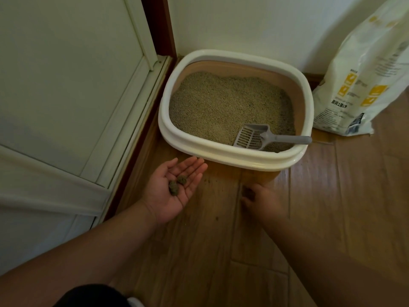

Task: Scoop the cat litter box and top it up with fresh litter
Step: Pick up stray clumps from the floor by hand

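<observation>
Right now the left hand [174,191] lies flat, palm up, w/ two clumps [177,184] loose on it, nothing gripping them. Right hand [260,199] reaches to the floor [332,218]; can't tell its grip. Scoop [254,137] sits in the litter box [232,158], bag [363,85] beside. Any tilt and they'd roll off.

The litter box [234,156] stands on the floor [332,218] in the corner, against the wall behind it, with the door [66,85] to its left. Litter [221,103] fills it, and the scoop [254,137] lies in the near right part, handle over the right rim. The litter bag [363,80] stands just right of the box. Before the box, the left hand [174,189] lies palm up with two clumps [177,185] on it; the right hand [261,200] is down at the floor to its right.
</observation>
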{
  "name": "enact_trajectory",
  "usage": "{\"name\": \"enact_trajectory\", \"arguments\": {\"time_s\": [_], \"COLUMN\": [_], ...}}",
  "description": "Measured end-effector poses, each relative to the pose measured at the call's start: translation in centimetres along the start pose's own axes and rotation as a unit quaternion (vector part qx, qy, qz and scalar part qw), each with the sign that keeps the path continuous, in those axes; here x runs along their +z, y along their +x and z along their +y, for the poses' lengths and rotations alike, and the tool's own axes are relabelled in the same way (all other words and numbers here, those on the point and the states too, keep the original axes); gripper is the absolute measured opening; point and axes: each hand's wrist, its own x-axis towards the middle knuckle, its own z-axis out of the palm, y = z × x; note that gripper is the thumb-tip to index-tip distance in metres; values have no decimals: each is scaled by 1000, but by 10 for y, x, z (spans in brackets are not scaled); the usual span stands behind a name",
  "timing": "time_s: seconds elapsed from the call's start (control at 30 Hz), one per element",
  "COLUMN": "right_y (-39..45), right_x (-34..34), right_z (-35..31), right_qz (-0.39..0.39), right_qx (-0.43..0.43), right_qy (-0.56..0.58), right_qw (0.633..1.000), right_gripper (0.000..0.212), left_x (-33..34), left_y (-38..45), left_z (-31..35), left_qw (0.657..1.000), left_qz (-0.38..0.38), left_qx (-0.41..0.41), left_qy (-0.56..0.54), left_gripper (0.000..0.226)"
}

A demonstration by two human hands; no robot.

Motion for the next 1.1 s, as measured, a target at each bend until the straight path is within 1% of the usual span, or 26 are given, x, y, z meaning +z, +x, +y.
{"name": "enact_trajectory", "arguments": {"time_s": [0.13, 0.2, 0.27, 0.3, 0.37, 0.43, 0.5, 0.6, 0.7, 0.8, 0.83, 0.9, 0.97, 1.0, 1.03, 1.07, 1.1], "right_y": [5, 4, 0, -3, -13, -24, -31, -34, -35, -38, -39, -42, -39, -37, -33, -29, -25], "right_x": [1, -1, -4, -7, -13, -20, -26, -28, -23, -19, -20, -24, -28, -28, -26, -22, -16], "right_z": [-8, -10, -14, -18, -33, -55, -78, -106, -121, -126, -126, -123, -112, -104, -95, -84, -76], "right_qz": [-17, -19, 14, 42, 90, 115, 129, 110, 68, 56, 66, 119, 179, 192, 179, 133, 59], "right_qx": [-21, -23, -37, -56, -125, -202, -254, -281, -329, -360, -358, -331, -278, -240, -197, -156, -118], "right_qy": [-52, -47, -7, 25, 82, 126, 166, 185, 137, 118, 129, 178, 218, 221, 205, 167, 109], "right_qw": [998, 998, 999, 997, 985, 964, 944, 935, 932, 924, 922, 919, 918, 926, 942, 964, 985], "right_gripper": [14, 11, 8, 10, 14, 15, 16, 17, 19, 23, 24, 23, 19, 18, 18, 18, 19], "left_x": [2, 2, 0, 1, -1, -2, -3, 1, 2, 2, 3, 4, 7, 6, 5, 4, 3], "left_y": [1, 1, 2, 1, 2, 3, 5, 3, 0, 0, 0, 0, -1, -2, -1, -1, -1], "left_z": [-2, -4, -5, -5, -6, -6, -8, -14, -18, -16, -15, -14, -11, -9, -6, -3, -1], "left_qw": [1000, 1000, 1000, 1000, 1000, 1000, 999, 999, 997, 995, 996, 997, 999, 999, 1000, 1000, 1000], "left_qz": [1, 7, 7, 9, 14, 24, 33, 27, 23, 12, 9, 4, 1, 1, 0, 1, 5], "left_qx": [-5, -7, -10, -10, -9, -9, -13, -33, -58, -85, -80, -61, -40, -33, -27, -22, -14], "left_qy": [2, 7, 8, 7, 3, -3, -9, 13, 45, 51, 45, 35, 11, 4, 2, 2, 2], "left_gripper": [44, 44, 44, 44, 43, 45, 46, 50, 53, 57, 54, 46, 45, 46, 46, 45, 45]}}
